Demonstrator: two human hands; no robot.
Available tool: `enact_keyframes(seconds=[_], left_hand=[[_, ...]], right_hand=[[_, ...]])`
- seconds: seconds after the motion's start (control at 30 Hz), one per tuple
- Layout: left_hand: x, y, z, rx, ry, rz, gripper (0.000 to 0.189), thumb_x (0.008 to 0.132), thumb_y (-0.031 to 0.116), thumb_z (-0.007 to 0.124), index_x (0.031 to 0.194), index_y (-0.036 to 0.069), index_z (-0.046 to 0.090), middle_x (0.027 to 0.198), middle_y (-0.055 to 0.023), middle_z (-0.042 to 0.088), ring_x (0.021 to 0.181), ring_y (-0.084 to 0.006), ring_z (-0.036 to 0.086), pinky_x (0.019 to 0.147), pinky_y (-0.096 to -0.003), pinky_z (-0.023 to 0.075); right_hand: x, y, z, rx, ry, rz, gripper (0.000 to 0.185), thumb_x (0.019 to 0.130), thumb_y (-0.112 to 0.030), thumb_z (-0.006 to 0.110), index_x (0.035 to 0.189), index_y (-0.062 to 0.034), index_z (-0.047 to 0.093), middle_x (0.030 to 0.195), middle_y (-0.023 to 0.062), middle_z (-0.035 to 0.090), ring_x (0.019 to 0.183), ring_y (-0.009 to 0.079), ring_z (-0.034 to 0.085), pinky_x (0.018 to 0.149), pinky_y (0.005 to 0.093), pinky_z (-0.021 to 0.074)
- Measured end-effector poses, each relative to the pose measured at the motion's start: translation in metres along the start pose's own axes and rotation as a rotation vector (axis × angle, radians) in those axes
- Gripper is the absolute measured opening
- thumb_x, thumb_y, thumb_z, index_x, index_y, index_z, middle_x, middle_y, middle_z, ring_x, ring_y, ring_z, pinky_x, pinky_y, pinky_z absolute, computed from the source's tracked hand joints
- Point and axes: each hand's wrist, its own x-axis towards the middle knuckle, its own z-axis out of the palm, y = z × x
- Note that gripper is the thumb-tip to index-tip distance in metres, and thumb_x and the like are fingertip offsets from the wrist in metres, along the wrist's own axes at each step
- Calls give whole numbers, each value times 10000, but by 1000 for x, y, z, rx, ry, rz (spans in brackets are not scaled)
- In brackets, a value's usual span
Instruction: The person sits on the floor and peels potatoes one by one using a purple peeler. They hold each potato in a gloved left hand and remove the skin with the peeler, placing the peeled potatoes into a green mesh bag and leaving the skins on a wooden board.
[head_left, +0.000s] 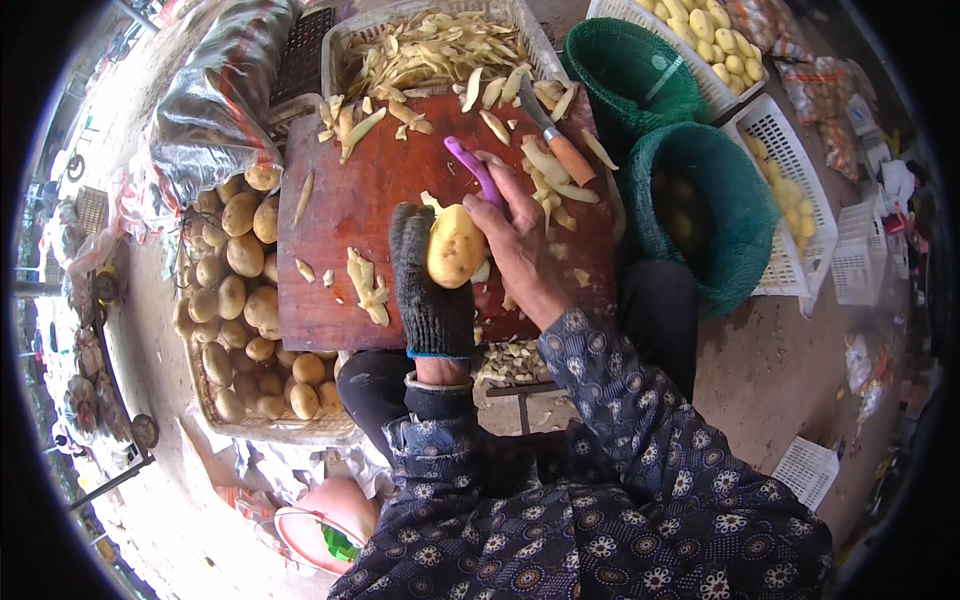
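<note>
My left hand (431, 289), in a dark knit glove with a blue hem, holds a mostly peeled potato (455, 246) above a reddish wooden board (337, 202). My bare right hand (517, 232) grips a purple-handled peeler (474, 169), its thumb close to the potato's upper right side. The peeler's blade is hidden from view. Potato peelings (367, 286) lie scattered over the board. A knife (559, 139) with a wooden handle and curved blade rests near the board's upper right corner.
Unpeeled potatoes (244, 255) fill a crate at the left. Beyond the board stands a crate (328, 64) heaped with peelings. Green mesh-lined containers (705, 217) stand close at the right, beside white crates (817, 172) of peeled potatoes. A pink bucket (352, 510) sits at lower left.
</note>
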Motion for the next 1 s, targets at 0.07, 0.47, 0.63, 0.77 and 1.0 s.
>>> enact_keyframes(seconds=[0.07,0.47,0.63,0.77,1.0], left_hand=[[-4,-1,1,-80,-96,-44,559,834,-35,613,1348,-4,395,1336,-124,464,1223,-228,476,1003,-343,410],[-3,-38,-4,-481,66,-235,459,804,28,692,1213,12,484,1155,-83,561,1048,-166,555,920,-312,462],[-2,-33,-11,-249,34,-89,590,855,101,665,1354,2,366,1291,-130,495,1155,-204,511,996,-323,422],[1,-3,-14,-182,44,17,630,828,115,691,1353,-9,367,1288,-141,498,1155,-220,515,1000,-339,422],[-6,-63,-34,225,169,26,868,618,157,853,1327,-32,387,1250,-149,516,1123,-242,536,976,-352,431]], right_hand=[[14,3,0,-66,-71,-35,453,848,-72,579,1290,-2,505,1103,39,581,905,96,530,826,252,450],[-17,-10,1,-203,-131,-80,410,885,-85,574,1285,-9,522,991,146,639,828,168,603,741,294,493],[-49,24,-1,-504,-50,-417,426,902,-123,585,1312,-38,510,919,168,618,840,300,601,777,376,472],[-42,21,1,-354,-79,-437,413,892,-112,591,1290,-23,527,955,173,626,880,310,599,802,384,466],[-36,-6,-5,-385,-95,-83,334,918,-108,550,1227,19,562,942,208,654,912,275,644,799,333,493]])
